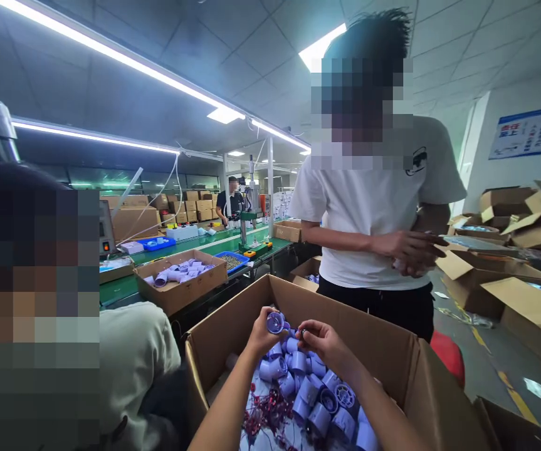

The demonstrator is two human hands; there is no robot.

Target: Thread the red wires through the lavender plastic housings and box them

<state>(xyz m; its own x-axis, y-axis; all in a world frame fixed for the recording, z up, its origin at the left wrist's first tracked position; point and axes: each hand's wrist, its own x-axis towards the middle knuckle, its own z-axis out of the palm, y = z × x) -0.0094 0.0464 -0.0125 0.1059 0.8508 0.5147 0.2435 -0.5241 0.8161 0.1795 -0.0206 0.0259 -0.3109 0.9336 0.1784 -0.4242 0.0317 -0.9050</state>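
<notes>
The plastic fittings (298, 362) in the box are pale lilac, and the carton (345, 313) around them is plain brown. Among them lie dark red pieces (270, 410) with thin dark wires. The worktop (225, 244) is green, with a bright blue tray (157, 243) and a blue-rimmed tray (247, 262) on it. The standing person wears a white T-shirt (362, 207) with a black print on the chest, and black trousers (373, 304). The seated person's sleeve (136, 351) is pale grey-green. Yellow line segments (517, 398) mark the grey floor (491, 360).
</notes>
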